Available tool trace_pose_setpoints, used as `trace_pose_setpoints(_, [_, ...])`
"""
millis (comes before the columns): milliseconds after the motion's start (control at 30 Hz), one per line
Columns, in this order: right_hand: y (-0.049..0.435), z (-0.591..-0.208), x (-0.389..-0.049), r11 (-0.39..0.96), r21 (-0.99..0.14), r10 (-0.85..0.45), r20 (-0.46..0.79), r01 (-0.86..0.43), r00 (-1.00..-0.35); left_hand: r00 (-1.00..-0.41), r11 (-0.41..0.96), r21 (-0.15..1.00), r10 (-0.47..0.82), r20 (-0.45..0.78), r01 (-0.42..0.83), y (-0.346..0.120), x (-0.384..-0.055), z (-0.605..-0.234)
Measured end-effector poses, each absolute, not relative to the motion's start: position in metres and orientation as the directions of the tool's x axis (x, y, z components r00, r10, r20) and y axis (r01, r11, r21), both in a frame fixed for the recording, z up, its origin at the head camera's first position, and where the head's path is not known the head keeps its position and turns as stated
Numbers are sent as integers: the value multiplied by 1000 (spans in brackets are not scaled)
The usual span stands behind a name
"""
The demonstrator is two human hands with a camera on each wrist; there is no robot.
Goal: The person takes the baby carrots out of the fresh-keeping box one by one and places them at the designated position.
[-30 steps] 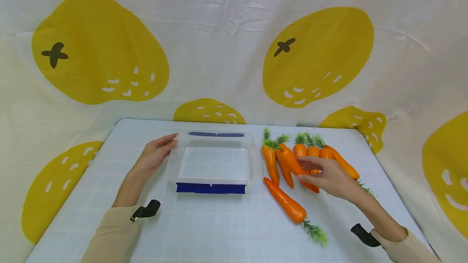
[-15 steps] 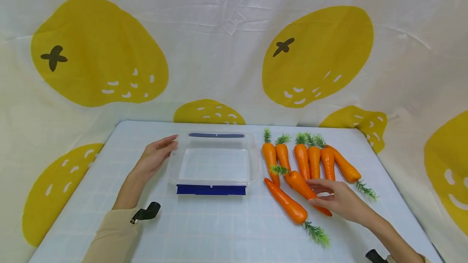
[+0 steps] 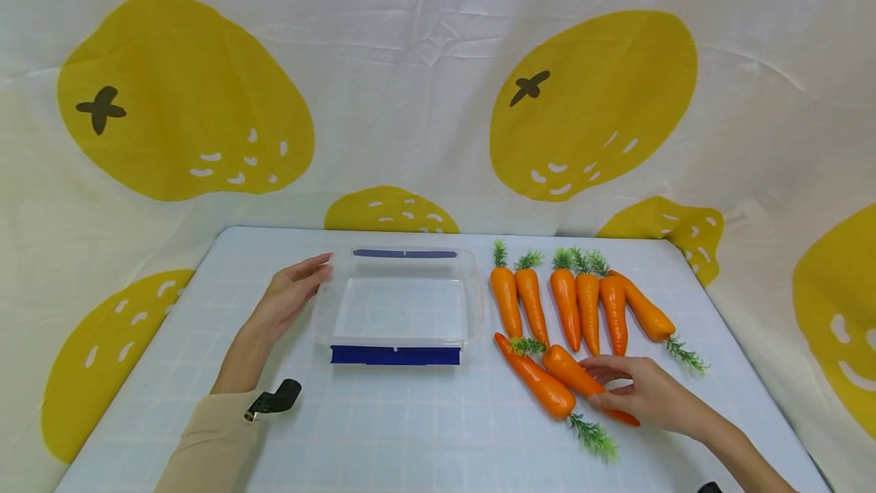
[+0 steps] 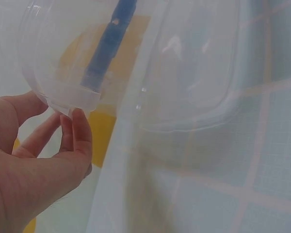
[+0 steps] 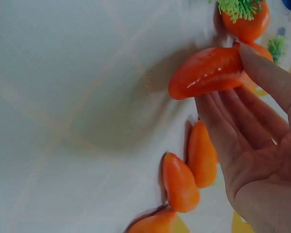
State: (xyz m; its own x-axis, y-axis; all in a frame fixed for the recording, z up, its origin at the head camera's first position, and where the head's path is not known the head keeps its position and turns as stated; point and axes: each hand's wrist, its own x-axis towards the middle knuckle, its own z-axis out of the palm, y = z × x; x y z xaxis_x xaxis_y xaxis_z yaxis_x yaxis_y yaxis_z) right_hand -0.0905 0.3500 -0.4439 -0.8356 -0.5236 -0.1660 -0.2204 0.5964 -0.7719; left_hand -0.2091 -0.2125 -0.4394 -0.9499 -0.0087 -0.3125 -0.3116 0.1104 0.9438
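With its thumb and fingertips, my left hand [image 3: 284,297] pinches the far left corner of a clear plastic food container [image 3: 404,310]. In the left wrist view, those fingertips [image 4: 80,121] meet at the container's rim. A blue latch [image 3: 395,356] runs along its front, and no lid covers it in the head view. My right hand [image 3: 650,394] holds an orange carrot [image 3: 566,367] near its tapered end, thumb on one side and fingers on the other. This carrot's green top [image 3: 527,346] points left and overlaps another carrot [image 3: 537,380] lying slantwise in front.
Behind the held carrot, several carrots [image 3: 588,310] lie side by side, mostly with their tops toward the back. At the row's right end, one carrot [image 3: 646,314] is turned the other way. A lemon-patterned cloth [image 3: 411,97] hangs behind the white table [image 3: 383,432].
My right hand has carried the carrot toward the front and slightly right, off the row and over beside the slanted carrot. My left hand and the container stay put.
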Motion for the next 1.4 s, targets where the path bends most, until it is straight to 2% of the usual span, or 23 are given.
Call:
trace_pose_setpoints(200, [350,-446,-92,619,-745,-532,-165,-249,-831,-949,132,940,-27,-315,-316,-212,-209,-439])
trace_pose_setpoints(533, [349,-450,-95,599,-768,-535,-175,-225,-827,-951,95,946,-11,-310,-310,-216,-207,-440])
trace_pose_setpoints(667, [348,-451,-96,600,-760,-529,-143,-250,-836,-952,79,949,-1,-306,-305,-216,-207,-439])
trace_pose_setpoints(833, [346,-449,-99,602,-714,-487,25,-357,-873,-953,107,948,-2,-303,-301,-216,-207,-440])
trace_pose_setpoints(1033, [348,-444,-107,679,-614,-343,220,-403,-913,-967,155,957,28,-252,-245,-218,-204,-438])
trace_pose_setpoints(1267, [356,-439,-117,759,-523,-203,376,-388,-904,-986,402,903,-2,-166,-153,-218,-198,-426])
trace_pose_setpoints(1400, [363,-438,-122,786,-465,-188,448,-407,-874,-996,526,847,-11,-92,-85,-220,-193,-421])
